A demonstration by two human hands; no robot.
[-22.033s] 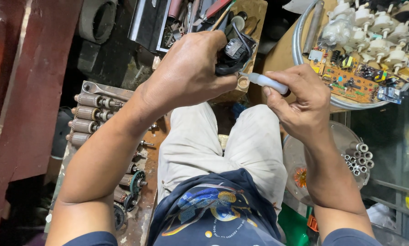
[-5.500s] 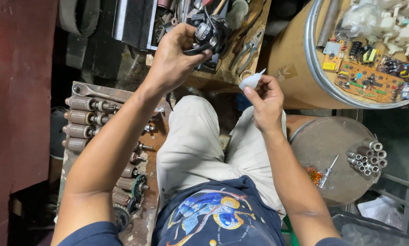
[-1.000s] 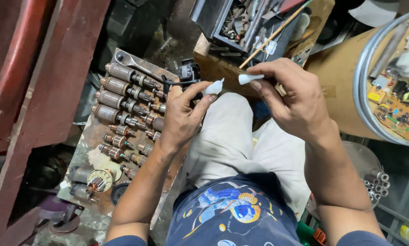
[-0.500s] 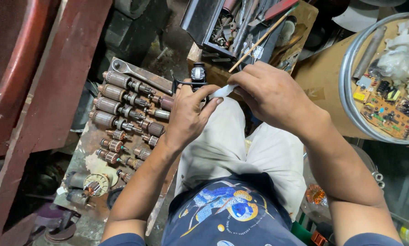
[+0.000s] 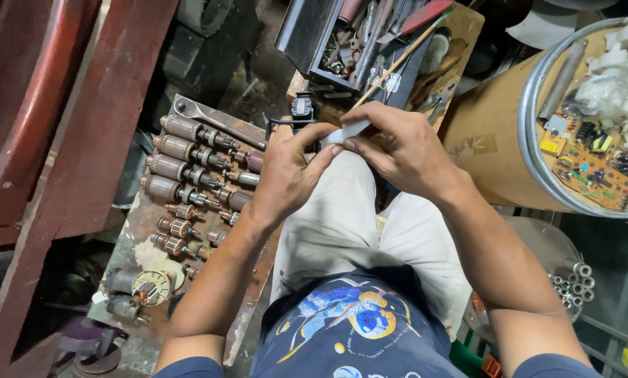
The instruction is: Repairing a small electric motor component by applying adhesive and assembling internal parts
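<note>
Tape (image 5: pixel 347 131), a white strip, is pinched between my left hand (image 5: pixel 289 171) and right hand (image 5: pixel 398 147), over my lap; the left also grips a black part (image 5: pixel 301 112). Left of it lie armatures (image 5: pixel 188 168) on a rusty plate (image 5: pixel 146 231)

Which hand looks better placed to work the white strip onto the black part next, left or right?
Probably the right. The right hand pinches the white strip at its fingertips, free to guide it. The left hand is wrapped around the small black part, steadying it, so its grip seems taken up.
</note>
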